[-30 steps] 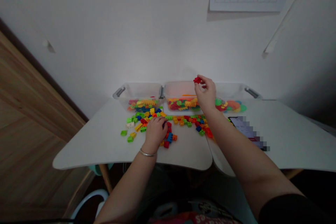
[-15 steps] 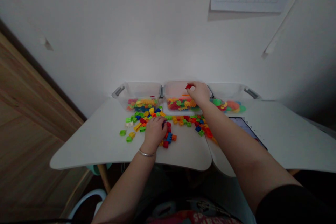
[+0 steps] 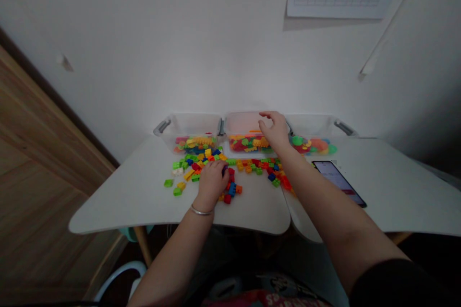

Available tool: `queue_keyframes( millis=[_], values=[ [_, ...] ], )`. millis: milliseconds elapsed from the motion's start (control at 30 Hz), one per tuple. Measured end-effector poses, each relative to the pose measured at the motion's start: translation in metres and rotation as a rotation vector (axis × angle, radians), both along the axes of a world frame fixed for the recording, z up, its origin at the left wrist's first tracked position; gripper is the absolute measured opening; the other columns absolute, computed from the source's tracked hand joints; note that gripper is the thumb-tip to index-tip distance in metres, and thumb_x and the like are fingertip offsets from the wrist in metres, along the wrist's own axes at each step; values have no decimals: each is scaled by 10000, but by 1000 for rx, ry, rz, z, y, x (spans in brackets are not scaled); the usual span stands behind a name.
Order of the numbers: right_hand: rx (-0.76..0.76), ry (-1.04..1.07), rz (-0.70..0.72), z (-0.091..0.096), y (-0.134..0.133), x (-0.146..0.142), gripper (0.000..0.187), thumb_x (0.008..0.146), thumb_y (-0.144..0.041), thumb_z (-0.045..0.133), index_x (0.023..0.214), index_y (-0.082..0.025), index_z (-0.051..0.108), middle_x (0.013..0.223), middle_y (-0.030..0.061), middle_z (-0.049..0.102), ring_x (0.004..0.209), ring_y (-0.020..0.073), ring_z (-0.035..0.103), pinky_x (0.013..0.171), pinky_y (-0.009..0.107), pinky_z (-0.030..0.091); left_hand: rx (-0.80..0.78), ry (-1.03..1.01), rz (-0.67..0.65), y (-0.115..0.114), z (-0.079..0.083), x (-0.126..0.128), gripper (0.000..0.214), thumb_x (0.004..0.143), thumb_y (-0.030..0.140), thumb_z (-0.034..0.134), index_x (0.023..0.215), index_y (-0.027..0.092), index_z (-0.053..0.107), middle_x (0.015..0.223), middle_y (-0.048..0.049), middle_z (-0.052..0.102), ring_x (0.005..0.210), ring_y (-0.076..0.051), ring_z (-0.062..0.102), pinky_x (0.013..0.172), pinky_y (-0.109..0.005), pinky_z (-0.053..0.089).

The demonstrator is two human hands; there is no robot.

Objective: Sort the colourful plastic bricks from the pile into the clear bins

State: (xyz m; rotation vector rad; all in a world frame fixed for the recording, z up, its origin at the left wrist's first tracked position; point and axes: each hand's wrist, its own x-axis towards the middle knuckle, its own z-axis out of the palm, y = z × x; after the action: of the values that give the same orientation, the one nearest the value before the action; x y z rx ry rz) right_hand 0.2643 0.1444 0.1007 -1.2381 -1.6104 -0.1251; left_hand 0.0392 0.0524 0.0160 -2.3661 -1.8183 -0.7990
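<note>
My right hand hovers over the middle clear plastic bin, fingers spread and holding nothing. That bin holds mixed toy building bricks, mostly red, green and yellow. My left hand rests curled on a spread of loose colourful bricks on the table, its fingertips by a dark blue brick. Whether it grips that brick is hidden. A silver bangle circles my left wrist. Further loose bricks lie in a band below the middle bin.
A left clear bin of bricks and a right clear bin of round coloured pieces flank the middle one against the wall. A phone lies on the white table to the right. Wooden panelling stands at the left.
The red brick held in my right hand earlier no longer shows there. That hand has lowered over the middle bin and its fingers have spread. My left hand has not visibly moved.
</note>
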Motion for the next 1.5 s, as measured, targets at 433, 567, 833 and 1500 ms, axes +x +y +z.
queue_keyframes(
  millis=[433, 567, 833, 1500],
  values=[
    [-148, -264, 218, -86, -72, -17, 177, 847, -223, 584, 988, -214, 690, 1036, 73, 709, 1013, 242, 593, 941, 407, 447, 7, 11, 1, 0, 1, 2, 253, 876, 212, 504, 1053, 187, 684, 1077, -78, 710, 1024, -260, 612, 941, -414, 477],
    [-256, -427, 211, -94, -78, -22, 247, 824, -228, 622, 1058, -188, 689, 1056, 91, 700, 1043, 262, 561, 942, 416, 446, 5, 19, 8, -1, 2, 2, 256, 879, 221, 507, 1055, 172, 686, 1070, -82, 713, 1019, -270, 610, 934, -418, 482],
    [-289, -489, 165, -97, -85, -26, 314, 819, -196, 606, 1125, -181, 676, 1110, 104, 683, 1069, 277, 542, 950, 433, 448, 14, 18, 4, -1, 2, 2, 245, 875, 224, 510, 1037, 199, 692, 1074, -71, 713, 1023, -257, 613, 943, -403, 480],
    [-318, -459, 81, -99, -79, -25, 175, 811, -204, 617, 981, -180, 650, 998, 100, 675, 1005, 285, 549, 884, 410, 441, 27, 74, 20, 2, 1, 10, 261, 891, 216, 485, 1045, 175, 692, 1091, -82, 705, 1037, -265, 607, 932, -405, 480]
  ],
)
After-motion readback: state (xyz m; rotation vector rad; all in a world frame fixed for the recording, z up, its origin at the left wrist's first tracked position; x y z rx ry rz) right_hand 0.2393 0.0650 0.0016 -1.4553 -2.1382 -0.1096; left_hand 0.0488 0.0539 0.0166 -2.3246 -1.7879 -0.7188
